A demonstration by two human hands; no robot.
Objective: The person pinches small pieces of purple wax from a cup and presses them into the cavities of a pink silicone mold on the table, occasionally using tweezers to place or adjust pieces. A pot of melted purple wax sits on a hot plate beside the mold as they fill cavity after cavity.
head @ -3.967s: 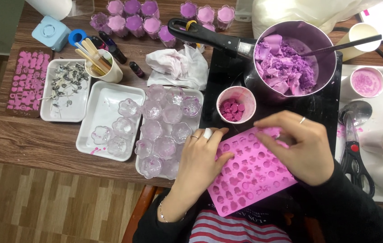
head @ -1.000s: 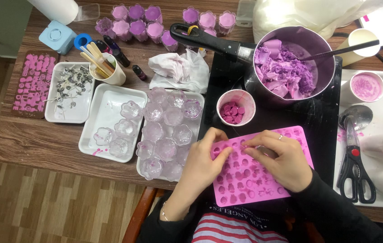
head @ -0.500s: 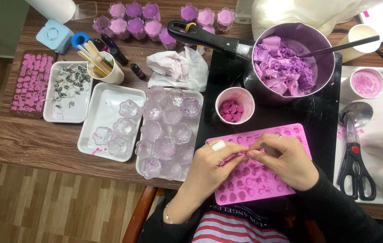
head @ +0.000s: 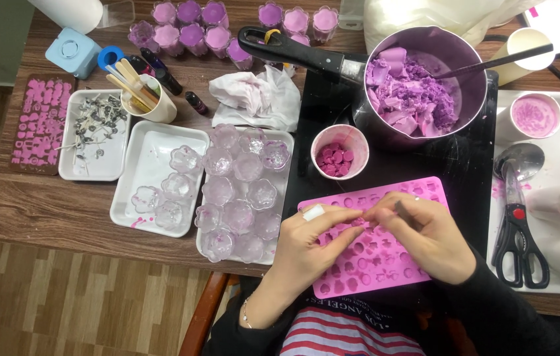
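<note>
Here, both hands work over the pink silicone mould tray with small shaped cavities [head: 375, 254], which lies at the near edge of the wooden surface [head: 62, 211], its front side overhanging toward the person's lap. The left hand [head: 306, 247] presses on the mould, fingers spread flat, gripping nothing. The right hand [head: 428, 237] pinches a thin dark stick [head: 406, 212] in a tight grip. Room is scarce: a white tray of clear flower-shaped glass cups [head: 240, 194] sits just left, black-handled scissors [head: 520, 240] just right, and a small white cup of purple wax discs [head: 338, 153] just behind.
</note>
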